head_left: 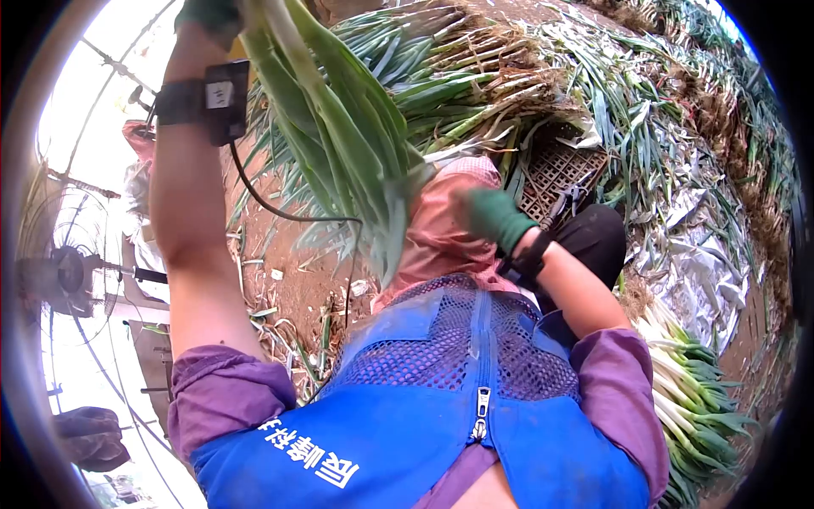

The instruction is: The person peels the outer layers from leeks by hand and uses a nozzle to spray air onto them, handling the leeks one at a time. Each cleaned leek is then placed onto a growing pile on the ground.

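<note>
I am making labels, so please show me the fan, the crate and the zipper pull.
Fan (68,270): head view, on its dark hub.
Crate (551,176): head view, on its lattice.
Zipper pull (483,400): head view, on its tab.

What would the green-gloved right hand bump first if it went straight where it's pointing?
The right hand would probably meet the long, broad green leaves first. It's blurry and depth is unclear, so it might brush the pinkish checked cloth underneath instead.

The left hand (212,19) is wearing dark green, the leaves (326,119) beside it showing lighter green; beside the green-gloved right hand (498,219), cloth (441,220) is showing salmon; below, the vest (407,433) is showing blue.
</note>
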Tool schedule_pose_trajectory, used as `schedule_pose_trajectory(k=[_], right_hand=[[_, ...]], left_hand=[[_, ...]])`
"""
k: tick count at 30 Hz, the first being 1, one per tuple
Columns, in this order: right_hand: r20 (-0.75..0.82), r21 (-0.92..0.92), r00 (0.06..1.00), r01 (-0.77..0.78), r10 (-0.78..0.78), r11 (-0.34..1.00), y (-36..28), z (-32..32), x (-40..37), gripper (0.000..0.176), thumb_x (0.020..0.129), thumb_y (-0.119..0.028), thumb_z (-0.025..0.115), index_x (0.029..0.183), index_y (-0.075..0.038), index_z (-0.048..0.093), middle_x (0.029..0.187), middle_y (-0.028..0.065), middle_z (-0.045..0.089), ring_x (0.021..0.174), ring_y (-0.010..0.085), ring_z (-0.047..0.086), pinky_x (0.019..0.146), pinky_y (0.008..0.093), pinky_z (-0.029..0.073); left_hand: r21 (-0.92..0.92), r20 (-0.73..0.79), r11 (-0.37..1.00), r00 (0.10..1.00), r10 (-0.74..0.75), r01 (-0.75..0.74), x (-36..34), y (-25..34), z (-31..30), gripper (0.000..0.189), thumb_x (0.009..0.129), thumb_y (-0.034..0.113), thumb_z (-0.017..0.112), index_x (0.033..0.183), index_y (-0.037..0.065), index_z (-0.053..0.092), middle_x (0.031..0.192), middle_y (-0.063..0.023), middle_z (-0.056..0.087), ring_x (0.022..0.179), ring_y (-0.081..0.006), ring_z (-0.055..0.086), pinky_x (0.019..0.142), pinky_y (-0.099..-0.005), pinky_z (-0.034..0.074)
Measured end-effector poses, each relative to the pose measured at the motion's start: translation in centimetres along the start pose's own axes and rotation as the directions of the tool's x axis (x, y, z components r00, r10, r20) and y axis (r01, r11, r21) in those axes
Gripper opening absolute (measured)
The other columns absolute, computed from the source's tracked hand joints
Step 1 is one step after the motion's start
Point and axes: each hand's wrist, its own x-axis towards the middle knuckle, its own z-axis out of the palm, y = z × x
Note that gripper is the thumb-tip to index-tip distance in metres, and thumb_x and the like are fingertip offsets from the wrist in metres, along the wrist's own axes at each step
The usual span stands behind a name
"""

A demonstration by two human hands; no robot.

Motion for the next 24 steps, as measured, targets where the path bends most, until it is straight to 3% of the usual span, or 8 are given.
schedule_pose_trajectory(k=[5, 10, 12, 14, 15, 18, 21, 24], right_hand=[[-0.572, 0.436, 0.815, 0.400, -0.094, 0.806, -1.9, -8.2, -1.3, 0.028, 0.097, -0.021, 0.055, 0.120, -0.009, 0.063, 0.084, 0.0161, 0.071, 0.077, 0.0320, 0.071, 0.068, 0.0442, 0.058], [-0.160, 0.187, 0.976, 0.174, -0.145, 0.967, -4.1, -4.3, 1.7, 0.050, 0.094, -0.020, 0.057, 0.143, -0.023, 0.046, 0.088, 0.0190, 0.070, 0.082, 0.0379, 0.071, 0.069, 0.0479, 0.058], [-0.201, 0.177, 0.966, 0.202, -0.165, 0.963, -3.1, -1.3, 1.4, 0.048, 0.093, -0.019, 0.058, 0.140, -0.019, 0.048, 0.083, 0.0186, 0.066, 0.081, 0.0377, 0.071, 0.068, 0.0478, 0.058], [-0.181, 0.069, 0.952, 0.264, -0.248, 0.962, -2.1, -1.0, 0.9, 0.045, 0.091, -0.018, 0.058, 0.135, -0.010, 0.051, 0.079, 0.0170, 0.064, 0.080, 0.0364, 0.071, 0.067, 0.0472, 0.058], [-0.150, -0.032, 0.943, 0.296, -0.298, 0.955, -1.5, -0.6, 0.5, 0.042, 0.091, -0.017, 0.058, 0.131, -0.006, 0.054, 0.078, 0.0163, 0.064, 0.080, 0.0357, 0.071, 0.066, 0.0469, 0.058], [0.069, -0.476, 0.996, -0.021, 0.060, 0.879, 3.0, -0.9, -0.4, 0.034, 0.091, -0.015, 0.058, 0.117, 0.007, 0.063, 0.091, 0.0175, 0.070, 0.084, 0.0340, 0.072, 0.070, 0.0467, 0.059], [0.059, -0.065, 0.998, 0.013, -0.009, 0.998, 9.8, -3.1, -1.5, 0.032, 0.092, -0.023, 0.060, 0.117, -0.005, 0.070, 0.105, 0.0179, 0.073, 0.094, 0.0339, 0.072, 0.083, 0.0452, 0.057], [-0.323, 0.154, 0.920, 0.282, -0.221, 0.947, 9.4, -6.7, -4.3, 0.032, 0.091, -0.021, 0.064, 0.121, -0.011, 0.069, 0.105, 0.0205, 0.072, 0.091, 0.0347, 0.071, 0.081, 0.0426, 0.057]], left_hand=[[-0.023, 0.113, 0.964, 0.957, 0.267, -0.266, 1.4, -0.4, -1.6, 0.034, 0.092, 0.025, 0.071, 0.117, 0.002, 0.068, 0.097, -0.0050, 0.068, 0.082, -0.0170, 0.065, 0.069, -0.0320, 0.055], [-0.061, 0.153, 0.985, 0.974, 0.169, -0.162, 2.4, 0.7, -3.5, 0.035, 0.092, 0.023, 0.072, 0.120, 0.003, 0.068, 0.109, -0.0057, 0.067, 0.094, -0.0177, 0.064, 0.078, -0.0319, 0.056], [0.626, 0.322, 0.239, 0.526, 0.787, -0.742, 3.1, -0.8, -6.0, 0.029, 0.094, 0.022, 0.070, 0.119, 0.009, 0.069, 0.104, -0.0050, 0.067, 0.088, -0.0162, 0.064, 0.074, -0.0308, 0.056], [0.672, 0.260, 0.458, 0.765, 0.589, -0.582, 3.1, 1.2, -8.6, 0.030, 0.094, 0.025, 0.071, 0.119, 0.008, 0.069, 0.103, -0.0054, 0.066, 0.086, -0.0156, 0.064, 0.071, -0.0309, 0.056], [0.129, 0.203, 0.957, 0.952, 0.230, -0.258, -0.2, 4.5, -6.3, 0.033, 0.094, 0.023, 0.071, 0.123, 0.007, 0.068, 0.106, -0.0076, 0.068, 0.090, -0.0183, 0.067, 0.075, -0.0304, 0.058], [0.326, 0.205, 0.922, 0.967, 0.148, -0.210, 12.1, 2.1, -18.3, 0.027, 0.104, 0.019, 0.055, 0.125, 0.004, 0.062, 0.111, -0.0056, 0.067, 0.106, -0.0121, 0.061, 0.109, -0.0292, 0.044], [0.667, 0.582, 0.277, 0.716, 0.385, -0.692, 15.9, 2.9, -26.1, 0.036, 0.104, 0.010, 0.051, 0.138, 0.003, 0.055, 0.123, -0.0076, 0.063, 0.115, -0.0138, 0.057, 0.113, -0.0286, 0.040], [0.335, 0.305, 0.849, 0.899, 0.314, -0.410, 7.8, 6.4, -17.7, 0.037, 0.089, 0.032, 0.075, 0.112, 0.003, 0.069, 0.104, -0.0084, 0.067, 0.097, -0.0177, 0.065, 0.087, -0.0316, 0.051]])
